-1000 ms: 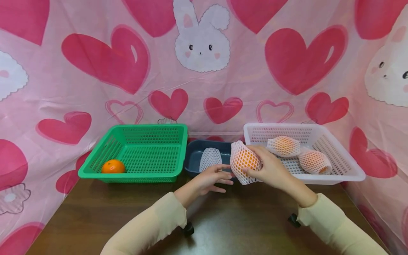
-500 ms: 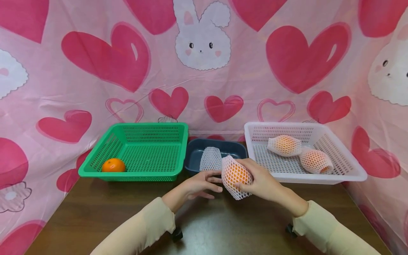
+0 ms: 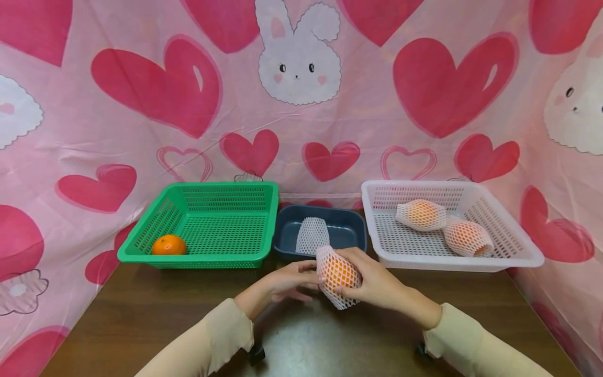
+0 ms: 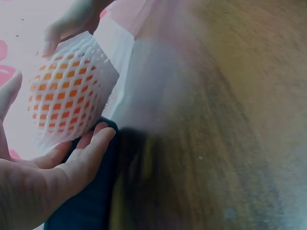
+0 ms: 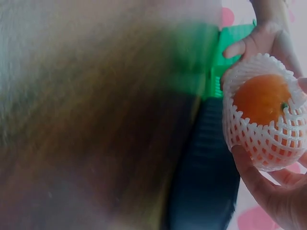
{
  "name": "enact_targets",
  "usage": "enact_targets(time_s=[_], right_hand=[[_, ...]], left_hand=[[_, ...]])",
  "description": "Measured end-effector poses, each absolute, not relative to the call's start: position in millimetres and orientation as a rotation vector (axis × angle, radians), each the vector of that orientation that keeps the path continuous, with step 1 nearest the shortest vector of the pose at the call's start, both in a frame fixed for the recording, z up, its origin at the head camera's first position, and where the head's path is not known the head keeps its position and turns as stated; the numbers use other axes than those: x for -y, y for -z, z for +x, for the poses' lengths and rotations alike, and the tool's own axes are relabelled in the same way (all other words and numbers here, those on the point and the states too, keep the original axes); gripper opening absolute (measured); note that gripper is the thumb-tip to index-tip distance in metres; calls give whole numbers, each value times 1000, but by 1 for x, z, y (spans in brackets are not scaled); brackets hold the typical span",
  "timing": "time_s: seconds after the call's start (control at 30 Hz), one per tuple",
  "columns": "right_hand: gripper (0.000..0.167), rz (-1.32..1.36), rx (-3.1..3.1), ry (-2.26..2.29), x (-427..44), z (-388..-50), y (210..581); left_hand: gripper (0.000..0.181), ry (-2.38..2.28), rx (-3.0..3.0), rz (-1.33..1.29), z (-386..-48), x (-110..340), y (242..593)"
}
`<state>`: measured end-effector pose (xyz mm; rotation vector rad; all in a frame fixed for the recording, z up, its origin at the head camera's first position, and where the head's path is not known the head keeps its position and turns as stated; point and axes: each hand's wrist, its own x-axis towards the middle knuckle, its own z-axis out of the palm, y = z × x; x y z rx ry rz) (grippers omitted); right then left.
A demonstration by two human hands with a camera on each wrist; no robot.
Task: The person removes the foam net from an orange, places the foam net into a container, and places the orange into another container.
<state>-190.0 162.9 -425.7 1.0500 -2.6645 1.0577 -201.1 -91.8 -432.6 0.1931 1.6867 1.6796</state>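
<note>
My right hand grips an orange wrapped in a white foam net sleeve. In the right wrist view the sleeve gapes at one end and bare peel shows there. My left hand is at the orange's left side, fingers extended and thumb apart. In the left wrist view those fingers lie under the netted orange, at or very near the sleeve; whether they touch cannot be told. Behind the hands, an empty foam net lies in a dark blue tray.
A green basket stands at the left with one bare orange in it. On the right is a white basket containing two netted oranges. The brown wooden table runs in front, and a pink heart-patterned cloth hangs behind.
My right hand has brought the netted orange left and toward me, away from the white basket and tray. My left hand has drawn back left and nearer, now beside the orange.
</note>
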Motion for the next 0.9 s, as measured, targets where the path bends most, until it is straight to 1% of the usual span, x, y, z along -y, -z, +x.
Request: enact_targets(time_s=[0.2, 0.53, 0.9], right_hand=[[73, 1073, 2666, -1064, -156, -188, 435], [75, 1169, 2621, -1101, -151, -184, 448], [78, 1202, 2651, -1134, -146, -182, 451]], left_hand=[[68, -1698, -1677, 137, -196, 90, 439], [67, -1762, -1700, 134, -190, 91, 443], [66, -1796, -1741, 155, -187, 95, 443]])
